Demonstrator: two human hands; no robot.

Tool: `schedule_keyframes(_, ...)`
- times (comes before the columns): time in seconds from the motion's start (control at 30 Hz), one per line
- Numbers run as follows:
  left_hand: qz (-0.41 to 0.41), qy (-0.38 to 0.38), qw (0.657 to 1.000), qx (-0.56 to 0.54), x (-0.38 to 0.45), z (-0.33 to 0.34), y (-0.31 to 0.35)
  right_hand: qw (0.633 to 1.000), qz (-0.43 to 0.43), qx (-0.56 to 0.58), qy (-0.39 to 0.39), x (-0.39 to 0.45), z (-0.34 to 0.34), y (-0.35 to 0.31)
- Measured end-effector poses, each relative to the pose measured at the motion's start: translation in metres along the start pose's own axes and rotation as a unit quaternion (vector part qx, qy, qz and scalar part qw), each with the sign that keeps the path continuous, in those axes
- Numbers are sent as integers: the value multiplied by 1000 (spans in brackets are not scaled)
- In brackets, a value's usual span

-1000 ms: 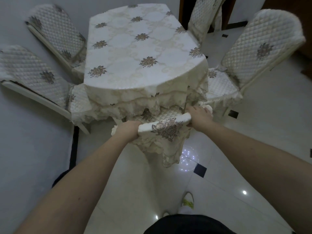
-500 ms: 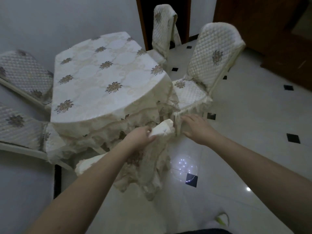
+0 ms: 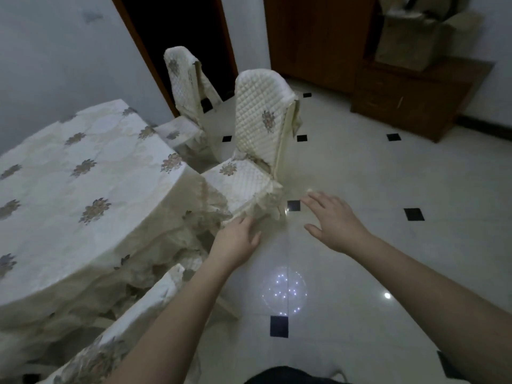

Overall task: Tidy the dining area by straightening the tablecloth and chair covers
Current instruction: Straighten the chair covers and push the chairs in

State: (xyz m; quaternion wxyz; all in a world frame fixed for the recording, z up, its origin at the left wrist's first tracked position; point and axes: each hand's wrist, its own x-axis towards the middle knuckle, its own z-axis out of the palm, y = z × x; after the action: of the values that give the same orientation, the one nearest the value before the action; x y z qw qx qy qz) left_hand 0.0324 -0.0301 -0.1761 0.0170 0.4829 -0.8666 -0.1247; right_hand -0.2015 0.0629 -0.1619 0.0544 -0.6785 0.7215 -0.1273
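A cream tablecloth (image 3: 69, 206) with flower motifs covers the table on the left, its lace edge hanging in folds. A chair with a quilted cream cover (image 3: 260, 128) stands at the table's right side, its seat frill (image 3: 257, 209) hanging down. My left hand (image 3: 235, 242) reaches with straight fingers to the front corner of that frill. My right hand (image 3: 332, 220) hovers open over the floor just right of the seat, holding nothing. The covered top of the nearest chair (image 3: 133, 328) lies under my left forearm.
A second covered chair (image 3: 185, 87) stands behind, before a dark doorway (image 3: 180, 37). A brown wooden cabinet (image 3: 415, 101) with a box on top is at the back right. White tiled floor (image 3: 388, 245) with small black squares spreads to the right.
Both hands have let go of the near chair's back cover and moved right toward the side chair's seat. My view has swung right, so the table now sits at the left.
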Motion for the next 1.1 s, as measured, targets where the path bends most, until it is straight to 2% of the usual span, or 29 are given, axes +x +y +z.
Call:
schedule_keyframes(0.2,13,-32,999,-14,70,4,21,999,32,19,7,32,-3,49)
schedule_keyframes(0.57,3,20,999,-39,239,-17,17,999,41,-6,-1,181,-19,113)
schedule_keyframes(0.8,29,37,997,-58,354,-44,31,997,74,-5,7,257,-31,178)
schedule_keyframes(1.1,6,51,998,-44,502,-34,74,999,36,-10,9,375,-33,282)
